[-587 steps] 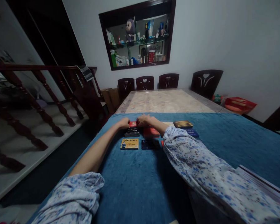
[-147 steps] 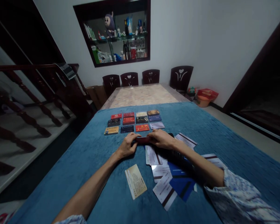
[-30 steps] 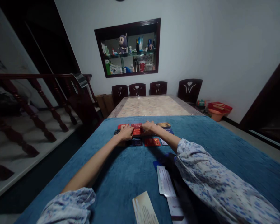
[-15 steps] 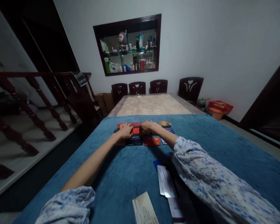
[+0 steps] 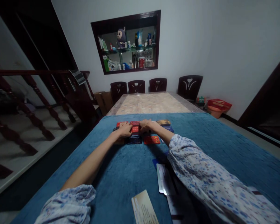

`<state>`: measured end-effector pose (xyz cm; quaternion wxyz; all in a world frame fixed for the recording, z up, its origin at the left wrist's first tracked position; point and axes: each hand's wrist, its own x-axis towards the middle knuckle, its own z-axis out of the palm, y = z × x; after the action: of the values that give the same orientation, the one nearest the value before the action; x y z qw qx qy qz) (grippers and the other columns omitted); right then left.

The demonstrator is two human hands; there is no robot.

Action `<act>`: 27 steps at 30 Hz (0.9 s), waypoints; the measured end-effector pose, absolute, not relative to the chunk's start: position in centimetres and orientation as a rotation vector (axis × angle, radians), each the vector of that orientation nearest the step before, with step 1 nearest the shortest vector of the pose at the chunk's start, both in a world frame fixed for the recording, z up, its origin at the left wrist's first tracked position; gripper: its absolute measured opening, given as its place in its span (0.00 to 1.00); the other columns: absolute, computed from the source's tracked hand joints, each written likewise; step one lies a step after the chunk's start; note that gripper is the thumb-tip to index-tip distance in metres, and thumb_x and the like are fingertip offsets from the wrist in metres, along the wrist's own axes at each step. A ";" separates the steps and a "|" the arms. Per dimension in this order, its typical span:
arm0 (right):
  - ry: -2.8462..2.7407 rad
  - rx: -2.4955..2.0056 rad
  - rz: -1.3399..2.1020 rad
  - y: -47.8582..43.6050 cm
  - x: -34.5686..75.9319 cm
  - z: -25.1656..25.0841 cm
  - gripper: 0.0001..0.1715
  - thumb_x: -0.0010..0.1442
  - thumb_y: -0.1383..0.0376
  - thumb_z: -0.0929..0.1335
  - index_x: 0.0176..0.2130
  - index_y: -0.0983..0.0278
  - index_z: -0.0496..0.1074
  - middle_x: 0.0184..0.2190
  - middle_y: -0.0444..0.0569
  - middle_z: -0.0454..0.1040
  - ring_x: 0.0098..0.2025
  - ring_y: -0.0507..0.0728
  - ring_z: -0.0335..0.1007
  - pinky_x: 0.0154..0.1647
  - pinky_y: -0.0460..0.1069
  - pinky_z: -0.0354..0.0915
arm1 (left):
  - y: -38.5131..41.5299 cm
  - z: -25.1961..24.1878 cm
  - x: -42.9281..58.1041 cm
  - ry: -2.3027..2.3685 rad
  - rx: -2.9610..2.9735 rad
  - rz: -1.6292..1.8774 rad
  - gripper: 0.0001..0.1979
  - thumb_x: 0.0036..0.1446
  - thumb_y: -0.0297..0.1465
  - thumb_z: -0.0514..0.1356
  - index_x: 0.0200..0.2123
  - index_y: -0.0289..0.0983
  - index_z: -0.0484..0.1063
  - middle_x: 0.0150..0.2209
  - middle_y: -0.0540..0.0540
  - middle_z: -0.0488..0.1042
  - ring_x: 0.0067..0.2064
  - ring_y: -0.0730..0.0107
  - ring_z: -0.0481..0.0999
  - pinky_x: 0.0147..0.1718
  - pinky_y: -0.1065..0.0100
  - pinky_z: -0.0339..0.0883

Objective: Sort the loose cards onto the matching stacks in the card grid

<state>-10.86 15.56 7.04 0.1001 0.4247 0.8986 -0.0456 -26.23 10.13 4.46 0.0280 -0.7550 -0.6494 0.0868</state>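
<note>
Cards lie in rows on the blue cloth (image 5: 121, 161) in front of me. My left hand (image 5: 124, 129) has its bent fingers on the left end of a red card (image 5: 135, 129) in the middle row. At that card's right end my right hand (image 5: 145, 125) has its fingers curled down, the tips partly hidden. Nearer to me are a dark card (image 5: 134, 140) and a red card with gold print (image 5: 151, 140). Another red card (image 5: 134, 123) lies behind, and a gold card (image 5: 163, 122) sits to the right. My hands and forearms cover parts of other cards.
A cream card (image 5: 144, 207) lies close to me. White cards (image 5: 162, 179) overlap under my right sleeve, with a blue card (image 5: 155, 162) beside them. Beyond the cloth stretches the pale tabletop (image 5: 151, 102), with chairs (image 5: 158, 85) along the wall.
The view has shifted slightly. Both hands stay at the ends of the same red card, with only slight movement of the right arm.
</note>
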 end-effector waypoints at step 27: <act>2.784 1.125 0.004 15.0 -8.6 7.9 0.26 0.53 0.58 0.72 0.51 0.62 0.76 0.50 0.58 0.77 0.58 0.68 0.65 0.52 0.57 0.65 | 9.3 4.5 -27.4 -1.859 -2.321 0.095 0.19 0.59 0.33 0.56 0.54 0.39 0.67 0.57 0.36 0.66 0.59 0.47 0.60 0.53 0.45 0.57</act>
<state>-8.62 15.04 7.86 0.0693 0.3738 0.9249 0.0014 -27.36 9.32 4.45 0.0833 -0.7774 -0.6226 0.0318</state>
